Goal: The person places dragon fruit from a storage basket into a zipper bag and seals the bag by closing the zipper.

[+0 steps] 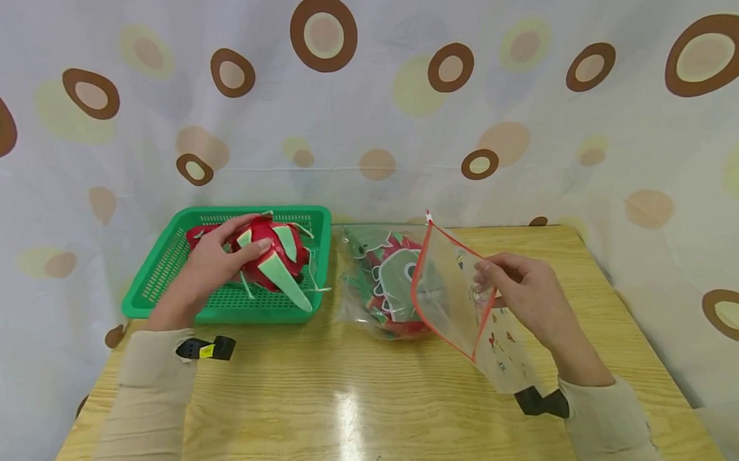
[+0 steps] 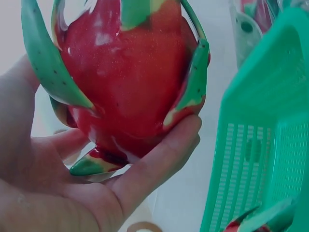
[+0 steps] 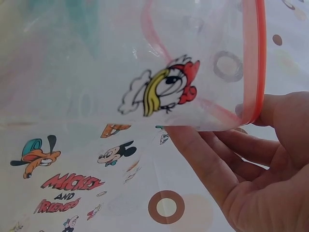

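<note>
Left hand (image 1: 210,265): I curl it round the dragon fruit (image 1: 269,253), just above the green basket (image 1: 156,283).
Right hand (image 1: 524,292): pinches the zip bag (image 1: 459,296) rim, mouth held open above the tabletop (image 1: 337,408).
Advice: I'd cup the fruit's body, sparing its scales.
Textures: waxy red skin, stiff green scales; thin clear printed film; perforated plastic.

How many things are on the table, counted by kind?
Dragon fruit, held by the left hand: 1
Green basket: 1
Clear zip bags: 2, one empty in the right hand, one filled on the table
Total: 4
</note>
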`<state>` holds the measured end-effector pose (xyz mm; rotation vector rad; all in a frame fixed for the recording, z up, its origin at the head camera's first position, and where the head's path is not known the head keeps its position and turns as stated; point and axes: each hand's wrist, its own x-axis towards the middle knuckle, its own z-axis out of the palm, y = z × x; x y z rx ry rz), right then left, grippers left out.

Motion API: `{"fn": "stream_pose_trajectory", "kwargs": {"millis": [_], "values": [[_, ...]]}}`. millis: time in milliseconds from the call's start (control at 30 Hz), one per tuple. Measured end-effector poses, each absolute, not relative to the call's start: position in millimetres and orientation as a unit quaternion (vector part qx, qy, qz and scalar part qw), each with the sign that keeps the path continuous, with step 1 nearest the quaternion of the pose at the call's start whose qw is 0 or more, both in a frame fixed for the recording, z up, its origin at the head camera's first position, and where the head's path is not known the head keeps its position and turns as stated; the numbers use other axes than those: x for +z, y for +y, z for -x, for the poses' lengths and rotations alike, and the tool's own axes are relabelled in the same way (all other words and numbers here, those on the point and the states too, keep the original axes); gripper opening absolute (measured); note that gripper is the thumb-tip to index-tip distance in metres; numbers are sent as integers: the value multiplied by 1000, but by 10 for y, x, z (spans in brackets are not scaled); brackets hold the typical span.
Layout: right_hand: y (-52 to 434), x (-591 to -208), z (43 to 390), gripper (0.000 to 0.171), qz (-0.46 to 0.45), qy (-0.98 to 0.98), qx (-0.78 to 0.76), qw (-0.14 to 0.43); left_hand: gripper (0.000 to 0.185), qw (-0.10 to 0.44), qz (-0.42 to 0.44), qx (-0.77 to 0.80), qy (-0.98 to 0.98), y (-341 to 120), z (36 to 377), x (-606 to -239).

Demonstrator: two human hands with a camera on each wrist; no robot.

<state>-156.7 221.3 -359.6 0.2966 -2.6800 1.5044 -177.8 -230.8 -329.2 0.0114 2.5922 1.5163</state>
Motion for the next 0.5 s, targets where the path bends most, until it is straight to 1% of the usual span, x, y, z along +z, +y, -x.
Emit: {"fn": "stream_pose_trajectory", "kwargs": {"millis": [267,500], "values": [[2200,-3584,1558,36,-94,-867,489,25,61,91,-58,564,819,-2096,1798,-3298],[2180,-3586,1564,38,-93,-866,490,24,55,110,-95,604,784,-1838,1810,-3286]]}}
